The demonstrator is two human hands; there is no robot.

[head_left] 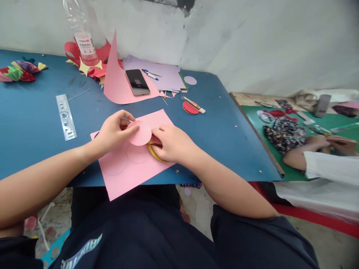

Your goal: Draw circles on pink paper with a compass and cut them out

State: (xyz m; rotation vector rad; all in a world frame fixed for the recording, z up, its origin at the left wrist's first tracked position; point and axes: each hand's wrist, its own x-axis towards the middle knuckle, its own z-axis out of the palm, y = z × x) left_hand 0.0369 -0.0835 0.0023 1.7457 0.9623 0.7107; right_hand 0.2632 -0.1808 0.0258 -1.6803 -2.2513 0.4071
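My left hand point(117, 130) pinches a pink paper circle point(142, 135) by its left edge, thumb on top. On the circle's right side, my right hand point(171, 142) is closed around scissors with yellow handles point(155, 152); their blades are hidden from me. Under both hands lies a pink sheet of paper point(120, 183), with round outlines drawn on it. Its near corner sticks out over the table's front edge.
A clear stencil ruler point(66, 117) lies to the left. Behind are a phone point(137, 82) on curled pink paper, pens point(151, 74), purple sheets point(168, 73) and a bottle point(85, 46). A utility knife point(193, 104) rests on red discs. Another person's hands point(333, 144) are at the green table.
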